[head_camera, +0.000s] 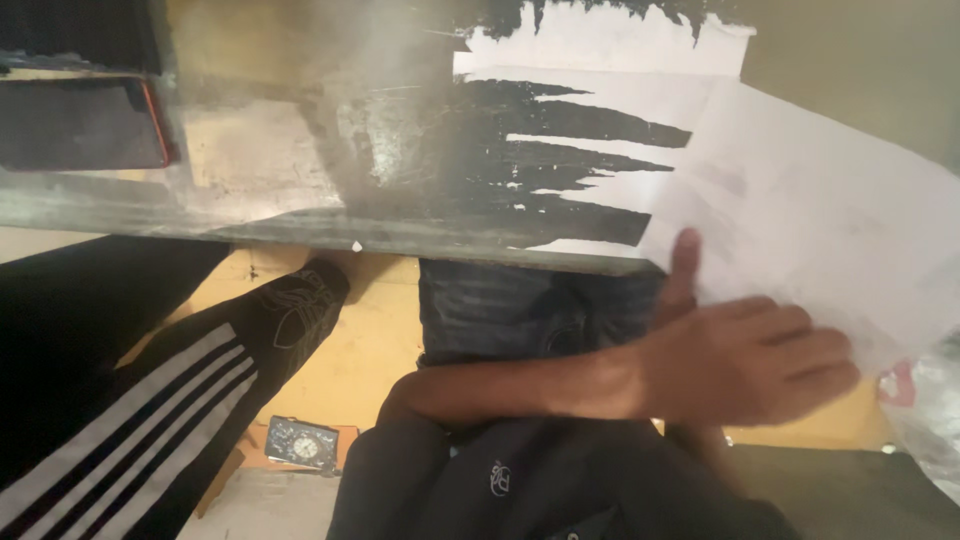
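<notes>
My left hand reaches across my body from the left, fingers pointing right and blurred. Its thumb lies on top of a large white sheet of paper, and the fingers run along the sheet's lower edge, so the hand grips that edge. The sheet sticks out over the front edge of a worn, scratched table. Another white sheet smeared with black paint lies on the table beside it. A bare forearm comes up from the lower right under my left hand. My right hand itself is hidden.
A dark flat device with an orange rim lies on the table's far left. Under the table are a leg in black trousers with white stripes, dark jeans, a small square dial on the yellow floor, and crumpled clear plastic.
</notes>
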